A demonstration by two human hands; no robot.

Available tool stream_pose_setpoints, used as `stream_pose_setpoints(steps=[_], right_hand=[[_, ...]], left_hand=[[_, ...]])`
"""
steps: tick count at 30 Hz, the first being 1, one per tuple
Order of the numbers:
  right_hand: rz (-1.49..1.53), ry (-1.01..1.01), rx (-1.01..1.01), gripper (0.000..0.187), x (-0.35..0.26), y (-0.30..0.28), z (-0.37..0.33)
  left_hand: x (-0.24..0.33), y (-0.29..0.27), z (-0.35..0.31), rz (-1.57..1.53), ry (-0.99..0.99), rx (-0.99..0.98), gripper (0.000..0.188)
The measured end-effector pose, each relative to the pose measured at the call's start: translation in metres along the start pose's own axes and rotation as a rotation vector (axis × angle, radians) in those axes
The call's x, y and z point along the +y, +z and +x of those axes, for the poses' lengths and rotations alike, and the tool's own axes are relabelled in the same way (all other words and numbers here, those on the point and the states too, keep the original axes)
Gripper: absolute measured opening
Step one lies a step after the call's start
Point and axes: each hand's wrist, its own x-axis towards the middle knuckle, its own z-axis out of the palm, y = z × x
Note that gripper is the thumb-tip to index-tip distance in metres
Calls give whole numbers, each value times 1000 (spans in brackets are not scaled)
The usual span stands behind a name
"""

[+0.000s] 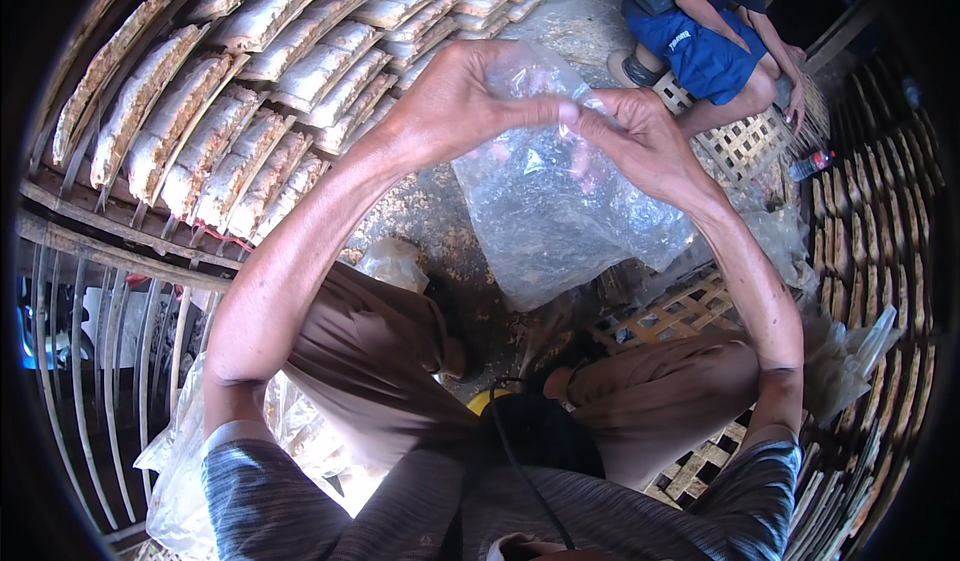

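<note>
A clear plastic bag [545,226] hangs in front of me, crinkled and see-through, its lower part spread out above the floor. My left hand [455,101] is closed on the bag's upper edge, with the thumb reaching across it. At the same edge, my right hand [645,141] pinches the plastic with thumb and fingers. The two thumb tips nearly meet at the top middle. The fingers behind the plastic are only partly visible through it.
Racks of pale, crusty slabs [330,71] on slats rise at the left. A seated person in blue shorts [715,56] is at the far right, near a woven bamboo basket [735,146]. Loose plastic bags [180,471] lie beside my left leg. Slatted racks [880,231] line the right.
</note>
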Motion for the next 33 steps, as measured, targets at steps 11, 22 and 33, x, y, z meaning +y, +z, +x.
stream_pose_setpoints(steps=[11, 22, 33], right_hand=[[75, 116, -37, 20, 7, -33, -3], [374, 19, 215, 33, 12, -34, 3], [293, 20, -14, 30, -15, 4, -4]], left_hand=[[-6, -52, 4, 120, -127, 324, 51], [-9, -97, 9, 292, -180, 595, 37], [4, -14, 6, 192, 51, -112, 52]])
